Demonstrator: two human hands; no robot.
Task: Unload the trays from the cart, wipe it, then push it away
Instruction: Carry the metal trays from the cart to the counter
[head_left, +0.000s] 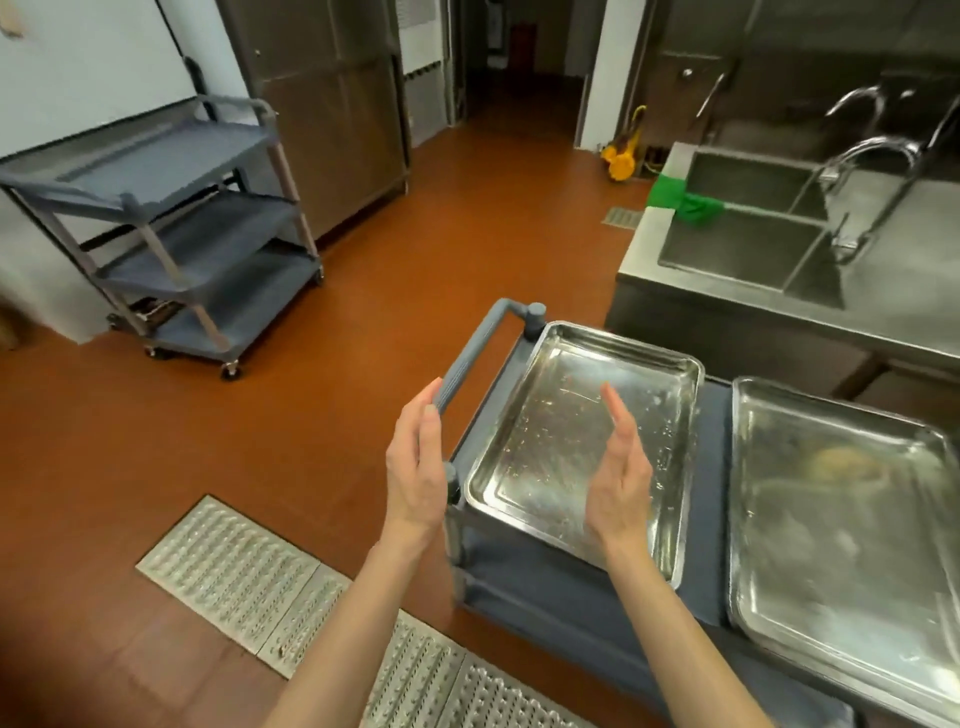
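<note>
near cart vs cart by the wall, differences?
The near cart carries two steel trays on its top shelf; the far cart carries none that show. The near cart sits beside the sink counter; the far cart stands against the wall. Both are grey, with end handles.

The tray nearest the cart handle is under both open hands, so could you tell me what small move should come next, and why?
Probably lower both hands to grip that tray's rims and lift it. The left hand and right hand hover open, holding nothing, and two trays remain on the cart.

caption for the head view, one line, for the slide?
Both open hands, left hand and right hand, reach toward the near tray on the grey cart.
</note>
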